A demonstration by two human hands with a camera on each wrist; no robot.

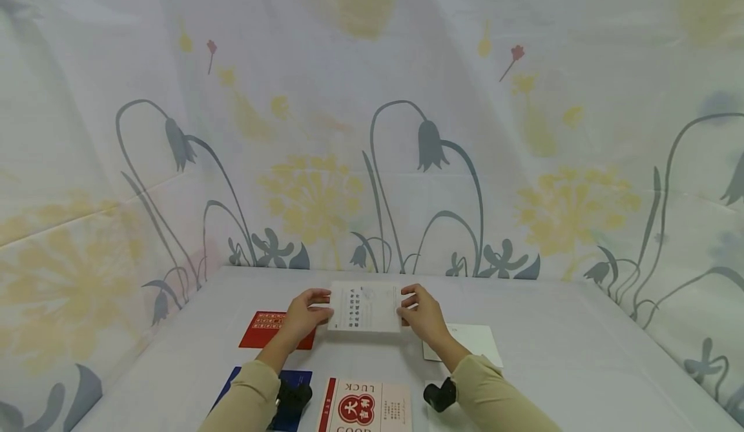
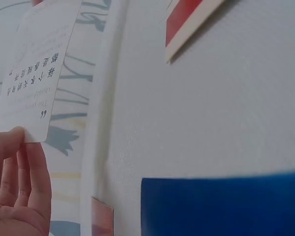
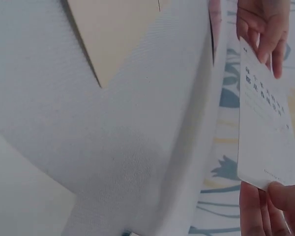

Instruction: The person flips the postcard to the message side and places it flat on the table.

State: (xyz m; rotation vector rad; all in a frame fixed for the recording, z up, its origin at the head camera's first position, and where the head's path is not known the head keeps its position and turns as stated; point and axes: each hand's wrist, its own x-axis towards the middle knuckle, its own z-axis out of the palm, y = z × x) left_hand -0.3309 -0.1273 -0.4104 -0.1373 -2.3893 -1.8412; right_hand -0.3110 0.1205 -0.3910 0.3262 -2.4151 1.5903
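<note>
1. Curtain (image 1: 349, 70): floral, rising past the table's far edge, well beyond the luck card.
2. Table (image 1: 581, 354): white, under the luck card.
3. Luck card (image 1: 367, 407): pink and red, flat; landmark here.
4. Blue card (image 2: 223, 206): left of the luck card. Red card (image 1: 261, 335): beyond it, left. White card (image 1: 473, 340): beyond it, right.
5. Quote card (image 1: 366, 308): beyond the luck card, lifted off the table, looks flat. Probably light, fairly stiff paperboard; smooth face could slip, corners likely crease if squeezed or twisted.
6. Left hand (image 1: 303, 316): pinching the quote card's left edge, thumb on the printed face. Right hand (image 1: 423, 316): pinching its right edge likewise.
7. Best hold, I judge: both short edges, thumbs in front, fingers behind, light pressure.
</note>
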